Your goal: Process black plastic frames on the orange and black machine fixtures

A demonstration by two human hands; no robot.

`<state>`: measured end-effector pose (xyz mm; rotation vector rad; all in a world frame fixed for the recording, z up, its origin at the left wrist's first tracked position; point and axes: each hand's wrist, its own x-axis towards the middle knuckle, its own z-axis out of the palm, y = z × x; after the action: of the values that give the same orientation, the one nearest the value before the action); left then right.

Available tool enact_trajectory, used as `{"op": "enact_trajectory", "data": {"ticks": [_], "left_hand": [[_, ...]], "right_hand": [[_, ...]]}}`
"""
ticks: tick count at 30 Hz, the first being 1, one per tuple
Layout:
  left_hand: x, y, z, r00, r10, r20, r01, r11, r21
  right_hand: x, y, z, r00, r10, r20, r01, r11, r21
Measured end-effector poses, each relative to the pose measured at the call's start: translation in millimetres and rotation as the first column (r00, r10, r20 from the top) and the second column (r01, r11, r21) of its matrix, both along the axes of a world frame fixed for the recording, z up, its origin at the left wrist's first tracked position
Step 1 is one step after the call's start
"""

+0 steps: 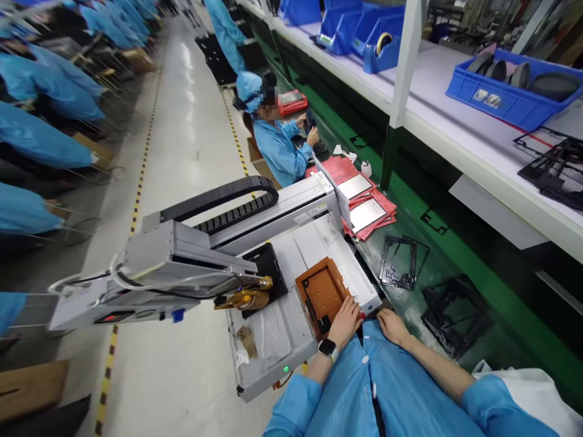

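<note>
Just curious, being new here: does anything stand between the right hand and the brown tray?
Yes: the left hand, at the near edge of the brown tray, and a corner of the machine bed.

A fixture [322, 297] is lying by the near edge of the machine bed [289, 258]; rightward, frames [450, 318] are lying on the bench [410, 309].

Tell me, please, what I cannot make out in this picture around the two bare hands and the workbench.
Head view: part of the rim of the orange-brown rectangular fixture, covered by the bare left hand.
Head view: anything under the bare right hand, hidden by the hand itself.
Head view: print on the white label of the grey metal crossbeam, too small.
Head view: details of the dark plastic frames by the right forearm, blurred.
</note>
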<state>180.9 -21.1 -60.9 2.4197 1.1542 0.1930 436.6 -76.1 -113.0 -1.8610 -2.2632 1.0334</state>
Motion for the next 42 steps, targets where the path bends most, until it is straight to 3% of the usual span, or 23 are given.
{"op": "enact_trajectory", "data": {"ticks": [5, 10, 17, 21, 23, 25, 26, 28, 31, 33, 34, 37, 39, 42], "left_hand": [[0, -6, -32.9, 0.998, -0.04, -0.056, 0.039, 0.999, -0.005], [2, -3, -46.8, 0.984, -0.093, -0.153, 0.099, 0.994, 0.034], [22, 11, -27.3, 0.974, -0.071, -0.214, 0.099, 0.988, 0.12], [17, 31, -2.0, 0.974, -0.119, -0.193, 0.153, 0.974, 0.17], [11, 48, 26.4, 0.975, -0.136, -0.178, 0.173, 0.963, 0.208], [7, 65, 73.0, 0.972, -0.154, -0.175, 0.2, 0.937, 0.285], [7, 72, 103.2, 0.949, -0.203, -0.242, 0.287, 0.875, 0.39], [10, 82, 172.7, 0.895, -0.226, -0.384, 0.427, 0.682, 0.594], [24, 85, 276.5, 0.87, -0.231, -0.435, 0.492, 0.441, 0.751], [35, 82, 329.1, 0.867, -0.257, -0.426, 0.495, 0.36, 0.79], [41, 80, 348.2, 0.863, -0.285, -0.416, 0.497, 0.336, 0.8], [54, 76, 379.1, 0.844, -0.334, -0.42, 0.514, 0.279, 0.811], [59, 75, 383.7, 0.836, -0.343, -0.427, 0.522, 0.262, 0.812], [64, 75, 379.6, 0.851, -0.361, -0.382, 0.499, 0.325, 0.803]], "right_hand": [[61, -28, -4.0, 0.933, -0.288, 0.216, 0.309, 0.949, -0.067], [92, -49, -23.9, 0.88, -0.4, 0.258, 0.427, 0.902, -0.06], [104, -29, -52.6, 0.866, -0.451, 0.216, 0.474, 0.878, -0.067], [107, -26, -62.1, 0.884, -0.423, 0.199, 0.44, 0.897, -0.045], [110, -27, -69.3, 0.882, -0.405, 0.239, 0.424, 0.905, -0.032], [112, -27, -76.7, 0.881, -0.384, 0.277, 0.406, 0.914, -0.024], [114, -26, -79.7, 0.884, -0.37, 0.285, 0.393, 0.919, -0.025], [116, -24, -83.7, 0.9, -0.342, 0.27, 0.365, 0.93, -0.037], [116, -23, -84.6, 0.908, -0.315, 0.277, 0.338, 0.94, -0.04], [116, -25, -83.2, 0.908, -0.31, 0.282, 0.333, 0.942, -0.036], [115, -26, -82.2, 0.908, -0.311, 0.281, 0.334, 0.942, -0.037], [112, -29, -78.3, 0.907, -0.324, 0.268, 0.351, 0.935, -0.056], [109, -30, -74.6, 0.91, -0.32, 0.261, 0.346, 0.936, -0.057], [105, -32, -69.1, 0.915, -0.311, 0.258, 0.334, 0.941, -0.049]]}}
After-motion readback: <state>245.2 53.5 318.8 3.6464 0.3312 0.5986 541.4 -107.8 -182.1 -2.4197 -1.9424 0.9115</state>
